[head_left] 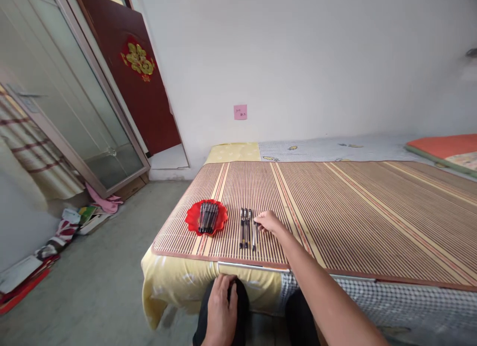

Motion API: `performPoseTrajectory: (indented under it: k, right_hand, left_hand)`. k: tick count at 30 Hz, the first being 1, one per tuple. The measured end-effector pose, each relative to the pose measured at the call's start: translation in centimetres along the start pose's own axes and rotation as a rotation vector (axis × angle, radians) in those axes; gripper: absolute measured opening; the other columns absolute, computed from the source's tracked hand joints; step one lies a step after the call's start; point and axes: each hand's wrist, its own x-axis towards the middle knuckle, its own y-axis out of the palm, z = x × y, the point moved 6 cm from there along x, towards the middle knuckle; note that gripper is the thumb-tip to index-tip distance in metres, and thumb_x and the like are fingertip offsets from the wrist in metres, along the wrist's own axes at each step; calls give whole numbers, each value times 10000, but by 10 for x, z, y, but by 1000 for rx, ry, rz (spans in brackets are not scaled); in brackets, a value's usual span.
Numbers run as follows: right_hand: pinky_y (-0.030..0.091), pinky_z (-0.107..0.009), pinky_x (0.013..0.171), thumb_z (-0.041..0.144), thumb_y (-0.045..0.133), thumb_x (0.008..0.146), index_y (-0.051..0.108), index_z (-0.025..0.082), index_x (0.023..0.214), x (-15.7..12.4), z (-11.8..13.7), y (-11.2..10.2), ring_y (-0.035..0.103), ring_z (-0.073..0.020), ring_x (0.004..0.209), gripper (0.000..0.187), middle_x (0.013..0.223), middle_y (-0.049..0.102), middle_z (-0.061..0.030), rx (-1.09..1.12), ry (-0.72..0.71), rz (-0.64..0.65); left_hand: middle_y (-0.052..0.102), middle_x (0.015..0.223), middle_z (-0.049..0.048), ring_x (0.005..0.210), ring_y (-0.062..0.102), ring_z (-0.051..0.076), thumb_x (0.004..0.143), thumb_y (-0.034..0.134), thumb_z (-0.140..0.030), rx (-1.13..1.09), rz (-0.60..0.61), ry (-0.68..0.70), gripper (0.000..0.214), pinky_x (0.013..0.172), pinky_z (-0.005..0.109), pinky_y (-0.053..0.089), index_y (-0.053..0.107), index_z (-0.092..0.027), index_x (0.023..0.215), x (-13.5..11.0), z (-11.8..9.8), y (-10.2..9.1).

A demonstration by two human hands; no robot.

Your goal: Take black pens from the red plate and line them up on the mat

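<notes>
My right hand (269, 220) reaches over the bamboo mat (320, 212), its fingers closed around the upper end of a clear-barrelled pen (254, 240). Just left of that pen, a short row of dark capped pens (245, 231) lies side by side on the mat, pointing away from me. Further left stands a red scalloped plate (191, 219) with several black pens (208, 217) lying in it. My left hand (222, 303) rests on my left knee, its fingers loosely extended and holding nothing visible.
The mat covers a bed with a yellow sheet (175, 276) hanging over the front edge. Folded bedding (447, 147) lies at the far right. A pink note (240, 112) is on the white wall. A glass door (85, 87) and floor clutter (67, 226) are at left.
</notes>
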Motion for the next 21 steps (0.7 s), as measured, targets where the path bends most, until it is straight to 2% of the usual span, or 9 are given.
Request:
performPoseTrajectory:
  k: [6,10,14,21]
  right_hand:
    - [480,-171,415,110,737,814,627,154,607,22,-9,9,673,-137,484,238,527,671,-27,-88,28,-47]
    - [491,-176,439,131,748,806,651,159,676,25,-20,15,666,-140,470,165,473,640,2,-139,6,-66]
    - [482,-180,466,94,715,788,694,147,776,22,-29,18,681,-146,508,58,499,653,11,-204,-37,-85]
    - [473,-208,600,74,694,737,769,153,926,1,-25,17,719,-166,688,218,691,747,-19,-343,-214,-121]
  left_hand:
    - [713,948,70,910,696,235,991,490,-269,88,-27,86,207,843,366,585,695,-238,995,3,-5,1]
    - [714,945,69,906,701,229,995,484,-250,103,-30,106,206,835,353,589,689,-235,997,3,-7,0]
    - [718,954,74,912,701,234,994,483,-243,100,-29,106,205,837,360,589,688,-235,997,4,-8,1]
    - [717,966,68,926,694,236,990,482,-232,95,-14,97,200,853,371,579,682,-241,999,4,-7,2]
